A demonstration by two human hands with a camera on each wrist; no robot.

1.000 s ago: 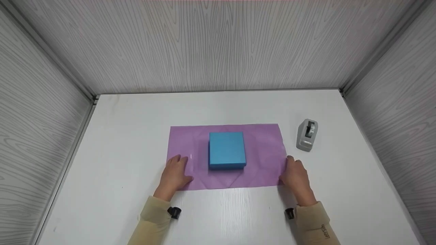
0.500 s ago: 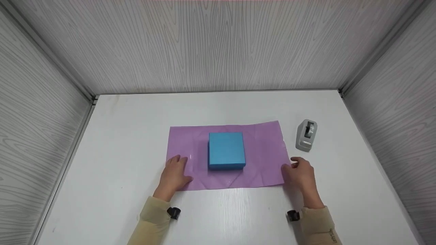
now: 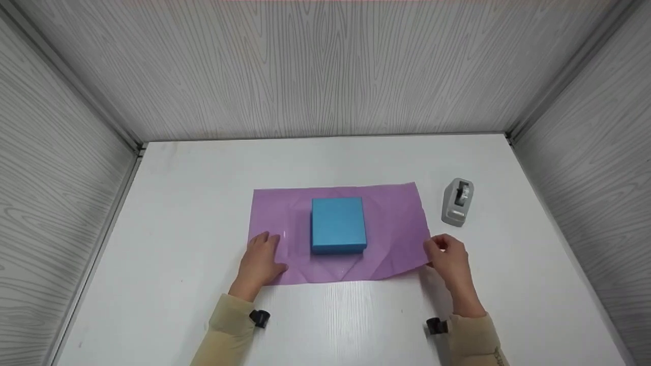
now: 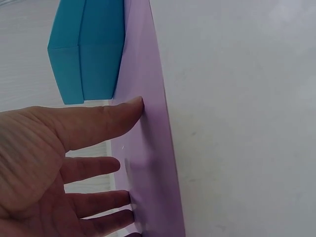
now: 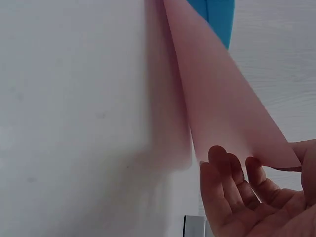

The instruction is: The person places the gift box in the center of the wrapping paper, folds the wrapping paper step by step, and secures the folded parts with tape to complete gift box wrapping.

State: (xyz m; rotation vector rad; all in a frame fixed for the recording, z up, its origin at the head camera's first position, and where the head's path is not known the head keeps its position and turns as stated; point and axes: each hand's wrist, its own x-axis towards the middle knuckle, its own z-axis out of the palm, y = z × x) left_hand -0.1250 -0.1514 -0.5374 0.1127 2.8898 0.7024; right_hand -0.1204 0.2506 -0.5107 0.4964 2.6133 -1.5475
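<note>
A sheet of purple wrapping paper [image 3: 396, 218] lies on the table with a lidded blue box [image 3: 338, 223] on its middle. My left hand [image 3: 258, 264] rests on the paper's near left part; in the left wrist view its thumb and fingertips press the sheet, fingers spread. At the near right corner my right hand [image 3: 450, 259] pinches the paper's edge between thumb and index finger. In the right wrist view that corner of the paper [image 5: 217, 94] is raised off the table, and the other fingers are loosely bent beneath it.
A grey tape dispenser [image 3: 457, 202] stands beyond my right hand, to the right of the paper. The white table [image 3: 178, 229] is enclosed by grey wood-grain panels [image 3: 325, 71] at the back and both sides.
My right hand has gone from resting on the paper's right edge to pinching it, shifting slightly right. The near right corner has come up. Left hand and box stay put.
</note>
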